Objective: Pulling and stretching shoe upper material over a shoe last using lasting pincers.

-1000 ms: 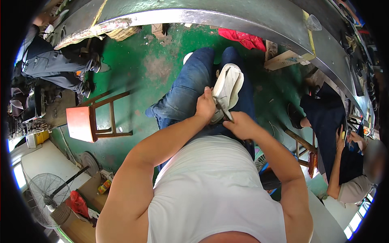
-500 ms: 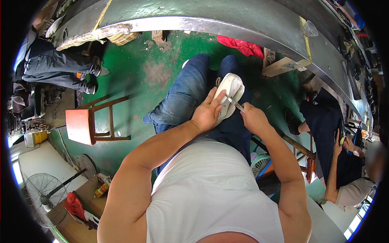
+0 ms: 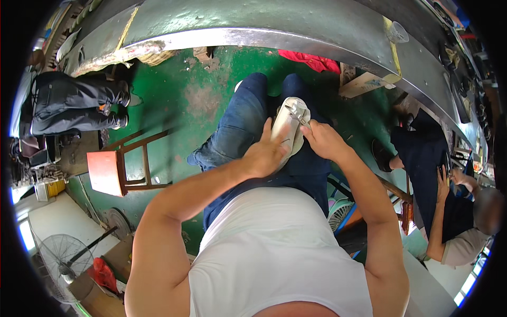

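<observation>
A white shoe, pale and elongated, rests along my right thigh with its far end toward my knee. My right hand is closed at the shoe's right side on a shiny metal hand tool, which looks like pliers. The tool's head lies over the far part of the shoe; its handle is mostly hidden in my fingers. My left hand lies over the shoe's near left side, fingers stretched out and apart, partly blurred. Its fingers cover part of the shoe, and whether they press on it is unclear.
Ahead runs a long dark metal bench. A stool with a red seat stands on the left, a wire fan at lower left. Another person sits on the right; a person's legs show far left. Red cloth lies under the bench.
The metal tool has turned from slanting along the shoe to lying nearer its far end, and my right hand has moved slightly farther away and left. My left fingers have spread and shifted.
</observation>
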Tool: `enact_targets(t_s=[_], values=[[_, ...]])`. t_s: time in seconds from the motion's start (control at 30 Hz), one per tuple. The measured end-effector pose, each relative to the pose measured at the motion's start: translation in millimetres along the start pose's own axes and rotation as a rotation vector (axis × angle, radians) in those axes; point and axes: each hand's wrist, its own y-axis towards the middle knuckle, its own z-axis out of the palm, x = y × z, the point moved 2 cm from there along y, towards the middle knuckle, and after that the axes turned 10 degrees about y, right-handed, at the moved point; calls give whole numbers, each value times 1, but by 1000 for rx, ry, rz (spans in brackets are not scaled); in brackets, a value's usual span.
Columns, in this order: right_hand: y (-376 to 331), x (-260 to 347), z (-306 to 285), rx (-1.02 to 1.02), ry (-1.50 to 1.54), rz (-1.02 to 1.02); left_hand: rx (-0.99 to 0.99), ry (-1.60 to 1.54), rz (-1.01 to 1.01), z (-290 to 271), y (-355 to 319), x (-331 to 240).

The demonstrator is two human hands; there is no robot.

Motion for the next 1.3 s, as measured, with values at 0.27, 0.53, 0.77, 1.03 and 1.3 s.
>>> enact_targets(t_s=[0.27,0.53,0.77,1.03,1.3], values=[[-32,34,25,114,65,-12,-222,-782,-238,36,-3,20],[-46,32,31,176,161,141,-156,-735,-133,26,-12,18],[-75,24,-26,23,795,360,-455,-299,-60,-83,-36,23],[-82,35,-45,-22,979,321,-470,-1254,60,-118,57,7],[-117,-2,1,143,792,476,-343,-477,-129,-17,23,13]])
